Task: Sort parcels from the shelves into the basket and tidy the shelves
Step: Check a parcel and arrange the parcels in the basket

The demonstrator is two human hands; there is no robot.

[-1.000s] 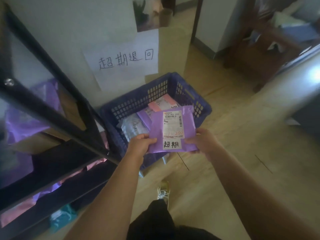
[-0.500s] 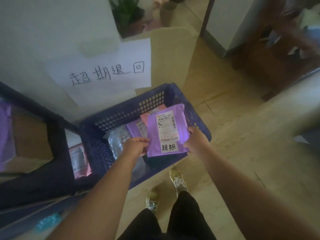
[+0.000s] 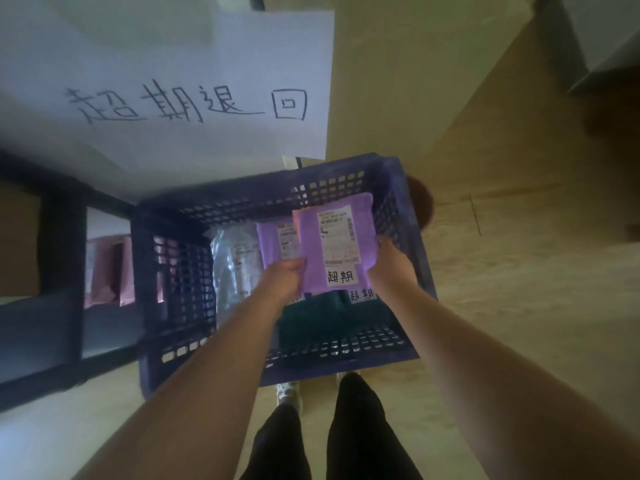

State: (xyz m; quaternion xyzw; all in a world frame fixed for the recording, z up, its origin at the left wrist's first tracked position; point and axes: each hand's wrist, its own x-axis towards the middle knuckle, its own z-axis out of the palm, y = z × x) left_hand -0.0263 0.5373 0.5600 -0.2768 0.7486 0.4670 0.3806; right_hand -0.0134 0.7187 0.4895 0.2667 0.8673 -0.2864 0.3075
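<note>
A purple parcel (image 3: 313, 244) with a white shipping label and a handwritten sticker is held inside the dark blue basket (image 3: 173, 265). My left hand (image 3: 282, 277) grips its lower left edge and my right hand (image 3: 389, 268) grips its lower right edge. Under and beside it lie another purple parcel (image 3: 272, 240), a clear plastic-wrapped parcel (image 3: 235, 261) and a dark green item (image 3: 311, 313).
The black shelf frame (image 3: 59, 258) stands left of the basket, with a pink parcel (image 3: 104, 271) on its low shelf. A white handwritten sign (image 3: 173, 81) hangs on the wall behind. Wooden floor (image 3: 519, 271) lies to the right. My legs and shoes are below the basket.
I have leaned in over the basket, and both hands have lowered the purple parcel from above the rim down inside it.
</note>
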